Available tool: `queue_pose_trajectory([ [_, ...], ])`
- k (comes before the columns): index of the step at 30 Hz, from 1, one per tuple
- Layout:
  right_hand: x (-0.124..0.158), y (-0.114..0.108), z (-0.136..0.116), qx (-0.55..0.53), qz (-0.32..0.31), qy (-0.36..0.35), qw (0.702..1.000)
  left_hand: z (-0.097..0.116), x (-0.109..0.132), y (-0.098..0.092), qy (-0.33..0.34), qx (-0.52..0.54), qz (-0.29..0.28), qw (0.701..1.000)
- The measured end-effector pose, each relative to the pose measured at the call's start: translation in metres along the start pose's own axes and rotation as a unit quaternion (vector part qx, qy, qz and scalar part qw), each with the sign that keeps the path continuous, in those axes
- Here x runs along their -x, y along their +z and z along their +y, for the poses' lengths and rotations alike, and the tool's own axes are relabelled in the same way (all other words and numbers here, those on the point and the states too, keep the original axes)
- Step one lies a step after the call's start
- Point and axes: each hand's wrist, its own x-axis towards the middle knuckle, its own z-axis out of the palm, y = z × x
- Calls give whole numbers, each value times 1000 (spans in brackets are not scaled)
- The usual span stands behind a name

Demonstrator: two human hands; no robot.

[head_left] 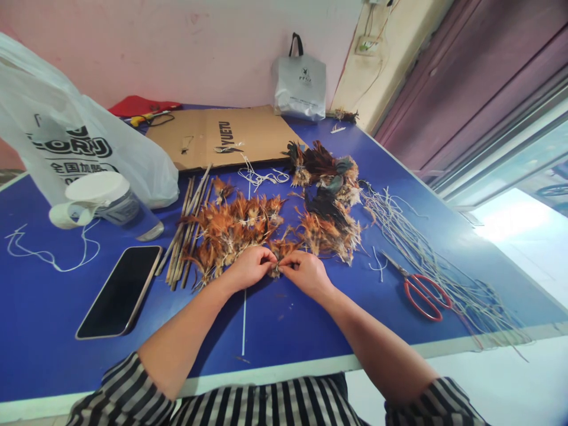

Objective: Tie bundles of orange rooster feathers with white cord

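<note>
My left hand point(249, 266) and my right hand point(306, 271) meet near the middle of the table, both with fingers pinched on a small feather bunch point(284, 247) of orange-brown feathers. Their fingertips almost touch at its pale base; whether a string is between them is too small to tell. Left of my hands lies a spread of orange-brown feather bunches point(235, 228). To the right are more brown feather bunches point(331, 234), with dark feathers point(322, 160) farther back.
Thin sticks point(184, 236), a phone point(119, 293), a plastic bottle point(126, 207) and a white bag point(89, 136) are at left. Red-handled scissors point(426, 296) and long strings point(426, 260) lie right. Behind are flat cardboard point(195, 133), white string point(261, 176) and a silver bag point(300, 89).
</note>
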Motion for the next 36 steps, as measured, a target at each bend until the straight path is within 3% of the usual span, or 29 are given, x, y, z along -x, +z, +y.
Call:
queue_pose_trajectory([
  [7, 3, 5, -4, 42, 18, 1, 999, -1, 0, 0, 11, 4, 1, 1000],
  [20, 3, 6, -4, 54, 26, -4, 998, 1, 0, -4, 13, 11, -27, 999],
  [36, 3, 2, -5, 47, 22, -6, 999, 4, 0, -2, -1, 31, -23, 999],
])
